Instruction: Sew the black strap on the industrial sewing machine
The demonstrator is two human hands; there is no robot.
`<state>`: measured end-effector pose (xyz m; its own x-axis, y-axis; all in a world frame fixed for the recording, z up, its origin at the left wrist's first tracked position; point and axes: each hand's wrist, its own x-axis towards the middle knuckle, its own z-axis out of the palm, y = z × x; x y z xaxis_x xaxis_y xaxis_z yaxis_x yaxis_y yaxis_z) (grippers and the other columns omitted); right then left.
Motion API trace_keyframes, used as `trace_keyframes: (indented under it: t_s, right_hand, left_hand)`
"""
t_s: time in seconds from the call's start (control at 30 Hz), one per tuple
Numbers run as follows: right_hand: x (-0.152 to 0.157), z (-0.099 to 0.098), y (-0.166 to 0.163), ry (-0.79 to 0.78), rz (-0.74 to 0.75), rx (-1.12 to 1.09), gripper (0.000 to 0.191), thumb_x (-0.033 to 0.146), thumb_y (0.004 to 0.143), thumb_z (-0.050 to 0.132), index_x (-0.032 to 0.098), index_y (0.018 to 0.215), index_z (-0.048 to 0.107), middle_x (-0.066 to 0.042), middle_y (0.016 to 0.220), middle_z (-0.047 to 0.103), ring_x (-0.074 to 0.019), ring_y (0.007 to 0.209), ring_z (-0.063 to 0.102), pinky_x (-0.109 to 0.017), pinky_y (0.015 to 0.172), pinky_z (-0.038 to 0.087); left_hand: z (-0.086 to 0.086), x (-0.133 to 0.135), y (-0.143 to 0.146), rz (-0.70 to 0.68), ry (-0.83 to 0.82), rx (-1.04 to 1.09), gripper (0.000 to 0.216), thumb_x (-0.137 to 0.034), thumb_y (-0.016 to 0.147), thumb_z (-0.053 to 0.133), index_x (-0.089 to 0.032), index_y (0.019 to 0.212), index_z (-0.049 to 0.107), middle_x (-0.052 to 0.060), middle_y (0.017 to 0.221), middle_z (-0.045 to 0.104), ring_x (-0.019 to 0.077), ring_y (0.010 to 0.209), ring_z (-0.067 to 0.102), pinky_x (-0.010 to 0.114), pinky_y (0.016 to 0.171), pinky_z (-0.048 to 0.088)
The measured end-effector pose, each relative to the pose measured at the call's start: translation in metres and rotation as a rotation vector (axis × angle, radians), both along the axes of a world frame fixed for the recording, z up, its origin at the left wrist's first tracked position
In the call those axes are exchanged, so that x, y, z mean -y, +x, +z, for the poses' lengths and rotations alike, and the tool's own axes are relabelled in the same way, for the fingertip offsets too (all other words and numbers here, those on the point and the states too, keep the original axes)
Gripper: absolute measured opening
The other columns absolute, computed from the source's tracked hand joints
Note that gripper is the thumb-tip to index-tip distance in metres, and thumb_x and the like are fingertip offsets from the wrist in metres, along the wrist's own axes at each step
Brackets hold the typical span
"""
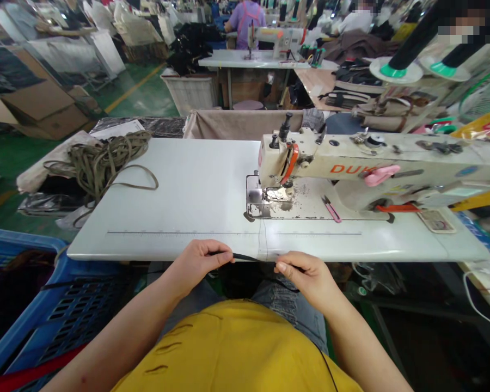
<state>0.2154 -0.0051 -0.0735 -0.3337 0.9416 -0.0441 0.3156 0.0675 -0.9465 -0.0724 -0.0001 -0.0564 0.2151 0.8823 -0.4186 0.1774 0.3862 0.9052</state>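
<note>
A thin black strip (248,257) stretches between my two hands at the front edge of the white sewing table (179,185). My left hand (202,258) pinches one part of it between thumb and fingers. To the right, my right hand (304,272) pinches another part, and a length of the strip hangs below the table edge. Behind my hands stands a sewing machine (310,163), its needle area and metal plate just left of its middle. Loose thread (262,234) runs from the needle area toward the strip. Pink-handled thread snips (331,209) lie on the machine bed.
A heap of olive-brown tape (106,158) hangs over the table's left end. At lower left is a blue plastic basket (28,245) with dark material. Black thread cones (416,38) stand at upper right. Beyond the table, a person in purple (245,22) sits behind another machine.
</note>
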Motion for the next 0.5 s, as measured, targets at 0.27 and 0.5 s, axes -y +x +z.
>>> trace_keyframes:
  t_s: [0.27, 0.5]
  right_hand:
    - [-0.003, -0.005, 0.019, -0.146, -0.028, 0.008, 0.046, 0.062, 0.088, 0.067, 0.019, 0.071, 0.072, -0.003, 0.07, 0.068, -0.0182, 0.07, 0.059, -0.031, 0.069, 0.048]
    - [-0.005, -0.018, 0.028, -0.155, -0.034, -0.027, 0.052, 0.064, 0.089, 0.067, 0.019, 0.064, 0.067, 0.0, 0.063, 0.059, -0.0154, 0.063, 0.052, -0.029, 0.064, 0.043]
  left_hand:
    - [-0.011, 0.0, 0.017, -0.062, 0.04, -0.014, 0.037, -0.045, 0.072, 0.082, -0.015, 0.094, 0.078, 0.001, 0.076, 0.07, 0.0118, 0.061, 0.05, 0.024, 0.06, 0.038]
    - [-0.011, -0.001, 0.021, -0.157, 0.12, -0.04, 0.031, -0.044, 0.084, 0.073, -0.015, 0.091, 0.081, 0.007, 0.09, 0.078, 0.0221, 0.086, 0.066, 0.031, 0.083, 0.049]
